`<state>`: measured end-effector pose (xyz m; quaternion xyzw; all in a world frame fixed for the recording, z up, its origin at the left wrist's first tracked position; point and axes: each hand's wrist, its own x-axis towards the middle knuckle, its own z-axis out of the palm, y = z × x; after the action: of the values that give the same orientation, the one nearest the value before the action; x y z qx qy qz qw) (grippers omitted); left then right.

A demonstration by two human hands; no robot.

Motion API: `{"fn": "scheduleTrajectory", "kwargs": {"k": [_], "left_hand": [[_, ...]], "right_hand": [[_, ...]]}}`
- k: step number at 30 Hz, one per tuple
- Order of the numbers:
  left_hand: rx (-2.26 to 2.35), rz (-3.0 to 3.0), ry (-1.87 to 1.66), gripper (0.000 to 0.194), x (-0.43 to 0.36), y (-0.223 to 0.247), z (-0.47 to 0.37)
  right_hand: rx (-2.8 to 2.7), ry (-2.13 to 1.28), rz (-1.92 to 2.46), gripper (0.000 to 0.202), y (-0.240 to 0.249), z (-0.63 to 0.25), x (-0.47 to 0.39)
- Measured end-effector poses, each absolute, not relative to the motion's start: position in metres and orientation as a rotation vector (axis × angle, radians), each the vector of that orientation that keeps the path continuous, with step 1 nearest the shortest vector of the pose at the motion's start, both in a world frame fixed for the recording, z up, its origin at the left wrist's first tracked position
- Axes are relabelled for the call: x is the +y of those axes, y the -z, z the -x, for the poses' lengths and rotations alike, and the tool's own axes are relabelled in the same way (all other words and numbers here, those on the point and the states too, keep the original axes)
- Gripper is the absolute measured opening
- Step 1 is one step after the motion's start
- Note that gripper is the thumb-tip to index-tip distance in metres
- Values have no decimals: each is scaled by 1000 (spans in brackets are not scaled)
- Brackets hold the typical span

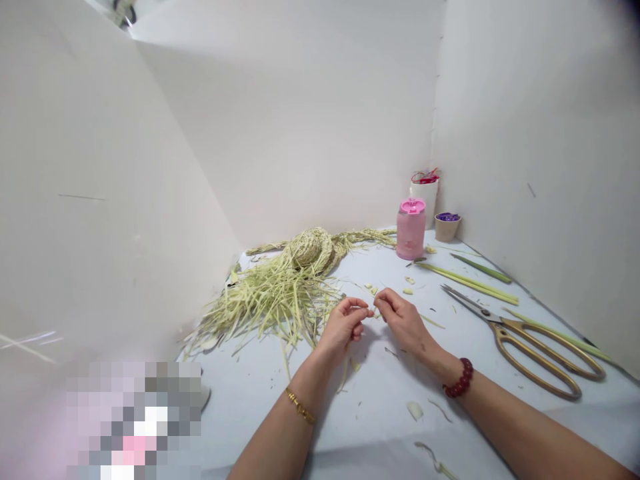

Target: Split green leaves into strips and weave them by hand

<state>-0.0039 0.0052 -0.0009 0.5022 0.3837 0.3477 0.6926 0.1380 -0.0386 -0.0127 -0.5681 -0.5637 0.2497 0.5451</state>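
My left hand (349, 321) and my right hand (397, 315) are close together over the middle of the table, fingertips almost meeting. Both are closed in a pinch. A tiny pale-green bit, perhaps a thin strip of leaf, shows between the fingertips; it is too small to make out clearly. To the left of my left hand lies a loose heap of pale-green plant strips (270, 293). Behind them is a coiled braid (310, 248) of the same material. Small cut scraps (415, 410) are scattered around my hands.
Large scissors (523, 340) with gold handles lie at right, blades partly apart. Beyond them are green stalks (470, 283). At the back stand a pink bottle (411, 233), a white cup (425, 192) with red material, and a small tan cup (447, 230) with purple pieces. White walls surround the table.
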Motion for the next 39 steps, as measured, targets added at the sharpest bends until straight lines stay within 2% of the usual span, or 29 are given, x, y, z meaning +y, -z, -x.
{"fn": "scheduleTrajectory", "kwargs": {"k": [10, 16, 22, 27, 34, 39], "left_hand": [[884, -1384, -716, 23, 4, 3, 4], [878, -1468, -803, 23, 3, 8, 1], [762, -1476, -834, 25, 7, 8, 2], [753, -1485, -814, 23, 7, 9, 2], [941, -1524, -921, 12, 6, 11, -2], [915, -1389, -988, 17, 10, 11, 0]], "right_hand": [[-1566, -429, 1235, 19, 23, -141, -34], [-1534, -489, 1259, 21, 24, -142, -32], [-1618, -460, 1302, 39, 25, -148, -28], [-1683, -378, 1272, 20, 29, -149, -24], [-1654, -286, 1326, 15, 27, -143, -29], [-1693, -263, 1250, 16, 24, -142, -31]]}}
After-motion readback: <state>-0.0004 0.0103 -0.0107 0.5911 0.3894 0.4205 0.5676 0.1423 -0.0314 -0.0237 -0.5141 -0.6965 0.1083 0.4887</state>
